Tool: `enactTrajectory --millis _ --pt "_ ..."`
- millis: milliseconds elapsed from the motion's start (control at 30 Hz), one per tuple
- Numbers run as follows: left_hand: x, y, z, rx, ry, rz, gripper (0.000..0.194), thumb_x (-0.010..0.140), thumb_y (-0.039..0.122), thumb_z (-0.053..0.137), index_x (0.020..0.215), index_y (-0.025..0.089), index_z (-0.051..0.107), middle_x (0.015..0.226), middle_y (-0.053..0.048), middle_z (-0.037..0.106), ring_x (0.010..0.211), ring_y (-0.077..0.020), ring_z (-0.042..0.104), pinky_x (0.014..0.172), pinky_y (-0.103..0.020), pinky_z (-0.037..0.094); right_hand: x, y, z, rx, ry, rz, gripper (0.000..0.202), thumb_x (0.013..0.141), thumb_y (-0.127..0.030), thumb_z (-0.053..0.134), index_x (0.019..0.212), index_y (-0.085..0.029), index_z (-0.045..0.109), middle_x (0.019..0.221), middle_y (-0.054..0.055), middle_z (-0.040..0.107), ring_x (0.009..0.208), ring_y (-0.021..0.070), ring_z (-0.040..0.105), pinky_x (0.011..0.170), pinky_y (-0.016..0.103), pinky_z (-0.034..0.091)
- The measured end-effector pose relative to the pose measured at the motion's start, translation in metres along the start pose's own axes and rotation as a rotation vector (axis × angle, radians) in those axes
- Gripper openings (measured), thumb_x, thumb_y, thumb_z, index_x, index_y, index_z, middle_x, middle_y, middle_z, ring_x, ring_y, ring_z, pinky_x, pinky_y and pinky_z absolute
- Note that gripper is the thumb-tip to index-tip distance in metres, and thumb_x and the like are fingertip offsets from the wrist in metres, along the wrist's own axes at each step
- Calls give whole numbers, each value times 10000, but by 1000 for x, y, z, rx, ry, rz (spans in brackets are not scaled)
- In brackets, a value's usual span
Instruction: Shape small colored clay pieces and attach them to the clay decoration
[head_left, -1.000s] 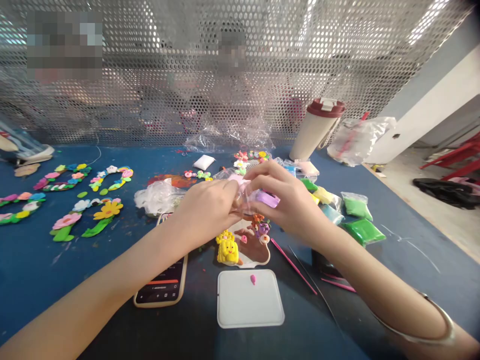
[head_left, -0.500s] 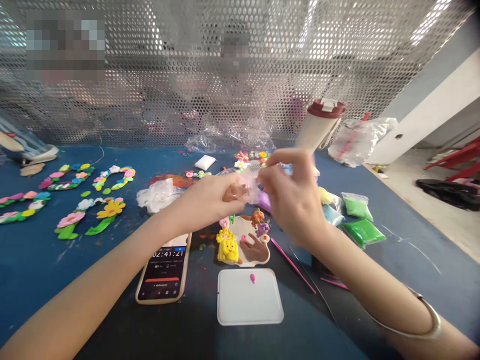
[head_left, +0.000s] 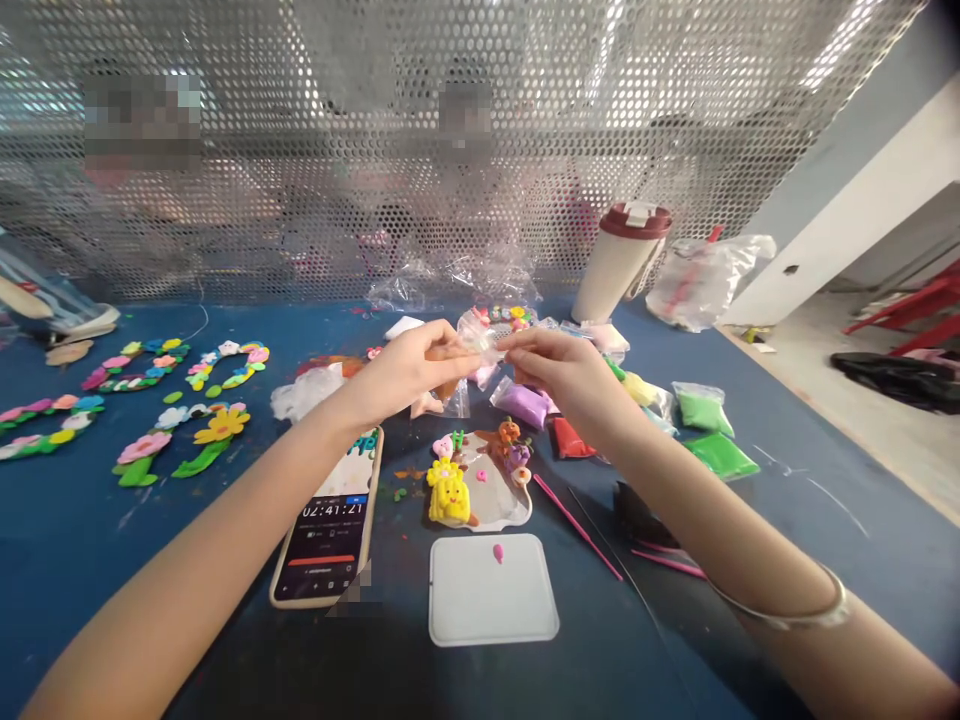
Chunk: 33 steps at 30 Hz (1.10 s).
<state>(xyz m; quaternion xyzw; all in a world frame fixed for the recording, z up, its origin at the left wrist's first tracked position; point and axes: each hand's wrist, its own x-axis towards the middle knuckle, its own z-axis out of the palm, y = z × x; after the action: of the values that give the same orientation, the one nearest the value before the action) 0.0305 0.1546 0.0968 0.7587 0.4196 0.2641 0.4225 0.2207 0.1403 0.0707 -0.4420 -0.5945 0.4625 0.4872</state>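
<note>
Above the middle of the table, my left hand (head_left: pixel 420 368) pinches a small clear plastic bag (head_left: pixel 474 328). My right hand (head_left: pixel 553 368) is closed on the bag's other side, fingertips close to those of the left. A little pink shows below the fingertips; whether it lies inside the bag I cannot tell. Below the hands lies a mirror-like plaque (head_left: pixel 491 500) edged with clay figures, among them a yellow smiling figure (head_left: pixel 450 497). Nearer to me, a white board (head_left: pixel 493 600) carries a small pink clay piece (head_left: pixel 498 553).
A phone (head_left: pixel 330 530) lies at left, near flower-covered clay pieces (head_left: pixel 221 425). Bags of purple clay (head_left: pixel 523 403), red clay (head_left: pixel 571 438) and green clay (head_left: pixel 721 457) lie right of centre. Pink tool (head_left: pixel 577 527), white tumbler (head_left: pixel 611 270) and perforated metal panel (head_left: pixel 337 200) are also there.
My right hand has lowered and its raised fingers have come down onto the bag, beside my left hand. The view has shifted slightly, showing more of the clay bags.
</note>
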Motion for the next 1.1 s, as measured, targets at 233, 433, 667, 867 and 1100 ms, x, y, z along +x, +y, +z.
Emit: enactTrajectory --millis 233,433,667,867,1100 --pt "-3 -4 5 -190 29 33 228 832 366 609 948 205 497 782 -9 654 701 -152 643 620 -267 493 -7 -11 4 -117 -74 -38 197 826 -331 567 808 -152 647 669 -12 542 616 119 479 592 283 384" --pt "-4 -5 3 -232 -12 57 267 913 421 501 930 174 600 845 -42 681 726 -149 658 626 -259 520 -10 -17 4 -261 -38 -134 231 850 -316 584 674 -183 516 648 -36 472 604 110 412 577 276 332" --pt "-3 -5 3 -173 133 111 143 803 248 676 902 154 634 919 -43 710 893 -161 671 822 -281 502 -9 -16 4 -447 -13 -216 181 864 -240 583 697 -176 550 750 4 518 703 145 470 651 304 362" --pt "-5 -5 4 -133 169 93 104 781 214 694 865 153 686 874 -42 734 836 -168 688 776 -277 519 -11 -16 6 -644 -45 -344 124 867 -214 603 754 -167 624 750 6 528 678 138 486 623 285 382" --pt "-7 -2 3 -91 133 72 146 783 269 698 870 154 721 825 -44 738 767 -173 676 690 -273 513 -12 -19 6 -676 -26 -319 167 858 -144 576 695 -161 602 720 2 521 653 133 480 601 279 360"
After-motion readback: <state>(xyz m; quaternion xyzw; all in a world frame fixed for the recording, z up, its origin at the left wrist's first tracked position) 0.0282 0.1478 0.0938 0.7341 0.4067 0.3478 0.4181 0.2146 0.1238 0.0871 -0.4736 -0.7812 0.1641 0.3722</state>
